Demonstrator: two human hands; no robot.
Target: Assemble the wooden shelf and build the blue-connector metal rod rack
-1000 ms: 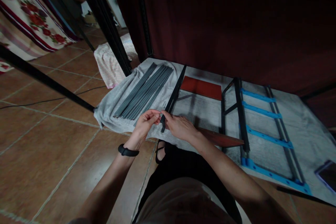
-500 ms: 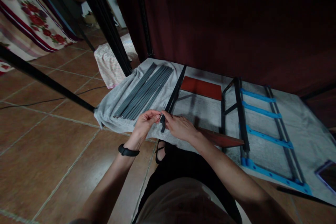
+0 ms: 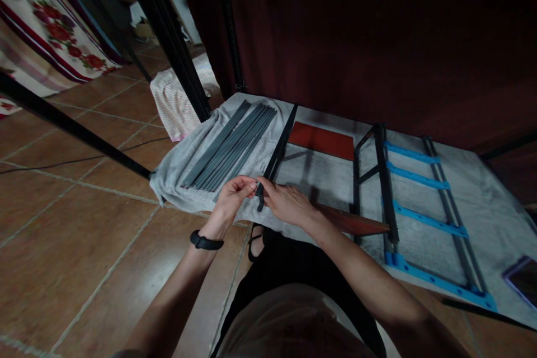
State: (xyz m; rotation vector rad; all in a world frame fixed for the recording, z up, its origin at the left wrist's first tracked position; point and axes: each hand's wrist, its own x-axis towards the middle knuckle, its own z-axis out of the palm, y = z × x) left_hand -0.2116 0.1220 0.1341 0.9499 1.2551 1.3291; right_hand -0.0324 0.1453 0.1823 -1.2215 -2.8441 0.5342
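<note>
Both of our hands met at the near end of the black bar (image 3: 277, 152). Our left hand (image 3: 232, 197) had its fingers drawn narrow into a pinch against the bar's left side. Our right hand (image 3: 288, 202) pinched it from the right, palm down, with the fingertips of the two hands almost touching. We could not tell whether some small part sat between those fingertips.

Everything lay on the grey cloth (image 3: 323, 176) spread over the tiled floor. The bar's near end sat close to the cloth's near edge, and the bar ran away from us to the far edge.

The black frame with blue rungs (image 3: 419, 201) lay flat towards the cloth's right side, well apart from our hands. The bundle of grey rods (image 3: 230, 146) lay near the far left corner, just left of the bar and roughly parallel to it. The red panel (image 3: 323, 141) lay flat just right of the bar, by the far edge. The brown board (image 3: 356, 224) stuck out from under our right wrist towards the frame. The phone (image 3: 522, 281) lay off the cloth's right edge. Our left wrist wore the black wristband (image 3: 205, 241).
</note>
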